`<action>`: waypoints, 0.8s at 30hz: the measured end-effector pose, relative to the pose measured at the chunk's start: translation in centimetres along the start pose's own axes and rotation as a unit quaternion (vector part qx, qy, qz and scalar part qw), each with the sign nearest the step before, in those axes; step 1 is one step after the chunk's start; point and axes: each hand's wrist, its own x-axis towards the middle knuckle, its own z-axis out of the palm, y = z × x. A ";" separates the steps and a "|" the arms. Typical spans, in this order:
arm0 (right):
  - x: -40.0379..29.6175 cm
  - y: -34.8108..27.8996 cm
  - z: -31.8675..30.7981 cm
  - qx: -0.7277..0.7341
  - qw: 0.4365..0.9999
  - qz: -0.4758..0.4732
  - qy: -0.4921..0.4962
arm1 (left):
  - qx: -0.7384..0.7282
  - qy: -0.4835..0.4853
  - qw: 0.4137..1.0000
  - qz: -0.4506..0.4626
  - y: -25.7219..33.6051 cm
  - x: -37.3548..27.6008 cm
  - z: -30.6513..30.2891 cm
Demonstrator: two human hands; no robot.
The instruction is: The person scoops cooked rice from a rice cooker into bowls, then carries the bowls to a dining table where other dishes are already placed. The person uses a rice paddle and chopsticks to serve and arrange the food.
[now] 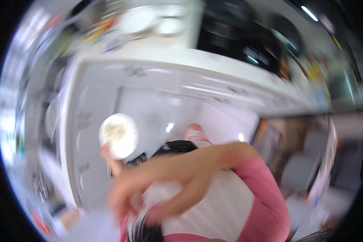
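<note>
My left hand (113, 160) is shut on the rim of a white plate (127, 144), held out over the floor at the left. Pale food (116, 129), perhaps noodles, lies on the far part of the plate. My right forearm crosses my chest. My right hand (130, 190) is blurred near my left shoulder, beside a black-and-white striped bundle (145, 225) that could be hair or cloth. Whether the fingers grip it, I cannot tell. A pink and white shirt (217, 199) covers my body.
White counters (169, 54) run ahead and along my left. Stacked white dishes (139, 19) stand on the far one. To their right is a black cooktop (217, 39) with dark pans. Grey chairs (298, 171) stand at the right. Below is a pale, shiny floor (157, 112).
</note>
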 end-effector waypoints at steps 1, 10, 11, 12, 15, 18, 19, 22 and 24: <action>-0.2 1.5 -0.6 -0.057 0.995 0.072 0.031 | -0.030 0.030 0.999 -0.019 0.2 0.0 -1.9; 3.7 14.7 -9.8 -0.055 0.913 0.356 0.191 | 0.093 -0.091 0.972 0.197 4.2 3.4 0.3; 4.7 15.3 -11.1 -0.037 0.908 0.374 0.187 | 0.072 -0.089 0.978 0.174 5.6 3.6 0.7; 5.8 15.9 -12.0 -0.033 0.904 0.381 0.191 | 0.050 -0.099 0.983 0.143 6.9 4.0 1.1; 10.2 17.0 -14.6 -0.019 0.911 0.373 0.173 | 0.052 -0.094 0.985 0.132 10.5 6.0 1.6; 15.4 19.1 -16.5 -0.054 0.919 0.351 0.170 | 0.041 -0.091 0.982 0.160 13.6 9.4 1.2; 16.9 19.9 -16.8 -0.066 0.917 0.346 0.185 | 0.032 -0.098 0.980 0.167 14.6 10.8 0.9; 20.8 22.0 -17.1 -0.077 0.905 0.346 0.236 | -0.023 -0.119 0.986 0.114 17.6 14.9 -0.3; 23.3 23.5 -16.6 -0.074 0.898 0.335 0.276 | 0.056 -0.149 0.977 0.145 19.9 17.5 -2.0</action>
